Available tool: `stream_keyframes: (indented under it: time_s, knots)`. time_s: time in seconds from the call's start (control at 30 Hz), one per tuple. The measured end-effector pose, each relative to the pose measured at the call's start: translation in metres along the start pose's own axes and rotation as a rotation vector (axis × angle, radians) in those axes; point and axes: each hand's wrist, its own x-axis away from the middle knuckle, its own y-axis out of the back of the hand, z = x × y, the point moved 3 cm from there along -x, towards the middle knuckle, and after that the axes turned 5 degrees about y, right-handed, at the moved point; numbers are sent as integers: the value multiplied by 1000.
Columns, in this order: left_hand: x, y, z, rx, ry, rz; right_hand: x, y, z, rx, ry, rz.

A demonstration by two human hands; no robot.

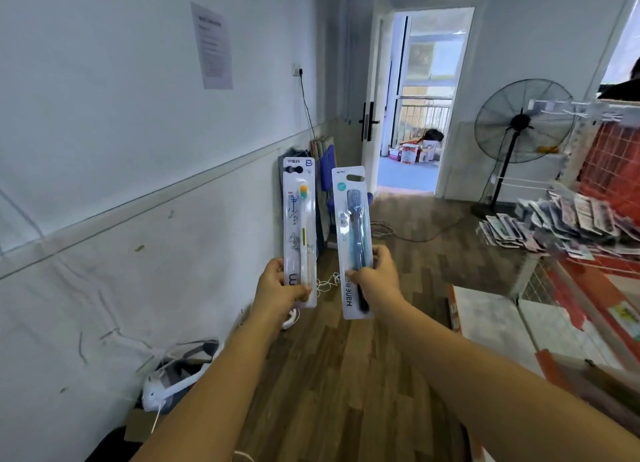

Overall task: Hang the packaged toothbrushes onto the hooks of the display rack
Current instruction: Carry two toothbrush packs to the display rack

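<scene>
White carded toothbrush [300,231] and blue carded toothbrush [355,240] stand upright in hands.

Both arms are stretched out from the bottom of the frame toward the middle. The left hand [278,287] and right hand [375,274] are curled, each pinching something flat, thumbs in front.

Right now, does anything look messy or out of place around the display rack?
Yes. A heap of flat packaged goods lies loose and fanned out on the rack's shelf at right, not hung on the white wire hooks above. Both hands hold carded toothbrush packs upright: the left hand the white one, the right hand the blue one.
</scene>
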Motion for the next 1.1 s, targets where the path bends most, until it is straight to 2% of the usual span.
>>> stream_keyframes:
  time_s: [0.37, 0.6, 0.83, 1.1]
  knots:
    - [-172, -95, -27, 4, -59, -9, -198, 41, -7, -39, 45, -5]
    - [-254, -137, -37, -44, -27, -14, -297, 65, -24, -11, 4, -30]
    - [-350, -169, -34, -20, -8, 37, -390, 62, -47, 1, -34, -57]
    - [-503, -204, -39, -37, -1, 117, -518, 54, -52, 34, -7, -131]
